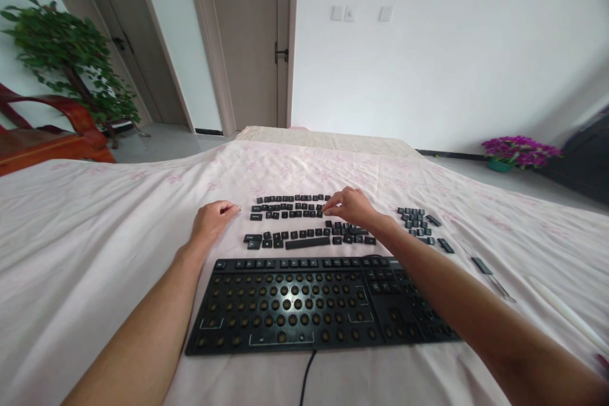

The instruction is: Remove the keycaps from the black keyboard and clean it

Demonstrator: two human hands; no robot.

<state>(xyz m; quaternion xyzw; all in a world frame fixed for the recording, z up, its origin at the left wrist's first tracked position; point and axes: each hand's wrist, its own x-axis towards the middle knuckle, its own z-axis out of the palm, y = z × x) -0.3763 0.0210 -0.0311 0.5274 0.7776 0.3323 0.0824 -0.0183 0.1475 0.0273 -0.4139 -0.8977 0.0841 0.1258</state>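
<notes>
One long black plastic keyboard (311,307), running sideways; past it, left hand (209,218) + right hand (351,206) pinched, can't tell on what.

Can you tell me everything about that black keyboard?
The keyboard is long, black and plastic-looking, lying flat on a pale cloth with pink patterns. Its main block shows rows of round, brownish sockets without keycaps, plus white outlines and a bright glare. Keys line the far edge. A black cord emerges at the near edge. The right forearm hides some of the right part; I can't tell if they touch.
</notes>
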